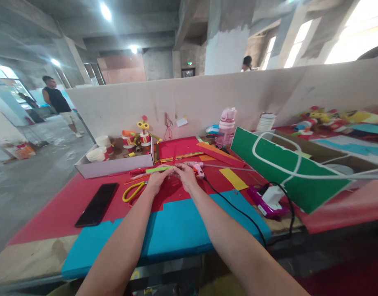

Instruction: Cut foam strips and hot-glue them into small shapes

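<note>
My left hand (158, 179) and my right hand (185, 176) meet over the red-covered table, fingers closed and fingertips together. A light green paper strip (154, 169) sticks out to the left from between them. From the same spot a narrow red paper strip (174, 153) points away from me. Where the two strips meet is hidden by my fingers. Just beyond my right hand lies a pink glue gun (198, 167), its black cord running towards me. Yellow-handled scissors (133, 191) rest left of my left wrist.
A black phone (96, 204) lies at the left. Behind it, a white box (114, 164) holds paper cups and cup figures. Blue paper (179, 230) covers the front edge. At the right are a purple power strip (267, 202), a green board (281, 172) and a white cable.
</note>
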A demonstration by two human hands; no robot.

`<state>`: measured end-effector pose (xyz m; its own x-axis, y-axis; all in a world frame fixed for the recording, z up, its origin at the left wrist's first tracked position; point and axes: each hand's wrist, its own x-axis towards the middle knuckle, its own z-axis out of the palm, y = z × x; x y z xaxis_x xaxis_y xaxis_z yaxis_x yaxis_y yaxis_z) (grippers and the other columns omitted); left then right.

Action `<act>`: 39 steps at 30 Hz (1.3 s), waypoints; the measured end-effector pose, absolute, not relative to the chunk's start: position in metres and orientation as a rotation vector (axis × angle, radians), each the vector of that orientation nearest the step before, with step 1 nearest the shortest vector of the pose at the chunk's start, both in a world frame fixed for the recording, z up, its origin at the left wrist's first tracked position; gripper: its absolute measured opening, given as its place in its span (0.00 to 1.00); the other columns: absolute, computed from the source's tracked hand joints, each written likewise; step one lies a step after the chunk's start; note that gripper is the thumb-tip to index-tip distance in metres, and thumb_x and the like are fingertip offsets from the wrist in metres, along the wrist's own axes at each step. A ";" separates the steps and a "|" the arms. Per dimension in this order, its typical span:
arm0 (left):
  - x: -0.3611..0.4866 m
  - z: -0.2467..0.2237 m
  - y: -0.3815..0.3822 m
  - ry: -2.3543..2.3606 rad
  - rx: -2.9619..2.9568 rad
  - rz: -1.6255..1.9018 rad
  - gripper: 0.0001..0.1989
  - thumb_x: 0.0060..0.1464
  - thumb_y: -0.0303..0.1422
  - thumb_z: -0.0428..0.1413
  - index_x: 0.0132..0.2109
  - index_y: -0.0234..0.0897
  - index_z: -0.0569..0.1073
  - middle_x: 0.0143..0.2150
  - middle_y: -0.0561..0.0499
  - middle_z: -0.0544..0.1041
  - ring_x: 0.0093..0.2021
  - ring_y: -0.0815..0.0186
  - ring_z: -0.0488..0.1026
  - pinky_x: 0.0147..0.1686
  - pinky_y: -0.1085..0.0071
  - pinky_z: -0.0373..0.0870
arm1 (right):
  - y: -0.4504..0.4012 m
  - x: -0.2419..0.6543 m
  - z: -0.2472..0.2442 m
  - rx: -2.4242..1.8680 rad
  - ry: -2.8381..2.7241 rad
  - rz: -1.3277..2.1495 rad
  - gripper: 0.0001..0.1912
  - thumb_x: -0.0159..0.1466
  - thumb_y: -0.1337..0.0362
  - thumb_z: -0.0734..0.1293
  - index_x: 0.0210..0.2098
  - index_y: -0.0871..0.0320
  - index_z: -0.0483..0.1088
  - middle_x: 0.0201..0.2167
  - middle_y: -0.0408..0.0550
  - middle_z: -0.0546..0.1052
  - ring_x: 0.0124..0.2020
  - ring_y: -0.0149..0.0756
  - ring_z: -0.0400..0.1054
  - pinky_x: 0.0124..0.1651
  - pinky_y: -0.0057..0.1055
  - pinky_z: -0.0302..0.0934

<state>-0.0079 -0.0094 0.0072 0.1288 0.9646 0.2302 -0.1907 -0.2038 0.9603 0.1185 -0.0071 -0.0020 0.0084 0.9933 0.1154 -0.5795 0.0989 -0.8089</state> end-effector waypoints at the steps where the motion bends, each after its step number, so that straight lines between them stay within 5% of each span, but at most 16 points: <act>1: -0.008 0.007 -0.009 0.884 1.288 1.367 0.12 0.40 0.36 0.65 0.33 0.34 0.77 0.30 0.50 0.78 0.30 0.67 0.72 0.35 0.70 0.67 | -0.008 0.118 -0.001 -0.654 -0.832 1.389 0.15 0.43 0.61 0.76 0.28 0.58 0.71 0.24 0.40 0.75 0.27 0.30 0.71 0.41 0.33 0.68; 7: -0.011 0.005 -0.004 1.007 1.292 1.456 0.11 0.39 0.37 0.65 0.29 0.35 0.76 0.27 0.51 0.76 0.28 0.68 0.71 0.32 0.71 0.66 | -0.013 0.119 0.003 -0.625 -0.848 1.518 0.17 0.42 0.62 0.77 0.30 0.58 0.71 0.27 0.42 0.77 0.28 0.30 0.72 0.42 0.33 0.68; 16: -0.011 0.006 -0.007 1.003 1.382 1.380 0.10 0.41 0.38 0.64 0.27 0.35 0.76 0.24 0.52 0.74 0.26 0.69 0.68 0.29 0.73 0.63 | -0.011 0.121 0.001 -0.707 -0.937 1.401 0.19 0.39 0.54 0.77 0.23 0.58 0.70 0.19 0.39 0.73 0.25 0.30 0.68 0.38 0.33 0.68; 39: -0.013 0.007 -0.004 1.014 1.306 1.395 0.15 0.39 0.42 0.65 0.29 0.33 0.75 0.22 0.54 0.73 0.22 0.72 0.65 0.26 0.73 0.62 | -0.011 0.118 0.001 -0.762 -0.935 1.345 0.17 0.43 0.56 0.76 0.23 0.58 0.68 0.20 0.40 0.74 0.24 0.33 0.71 0.37 0.34 0.69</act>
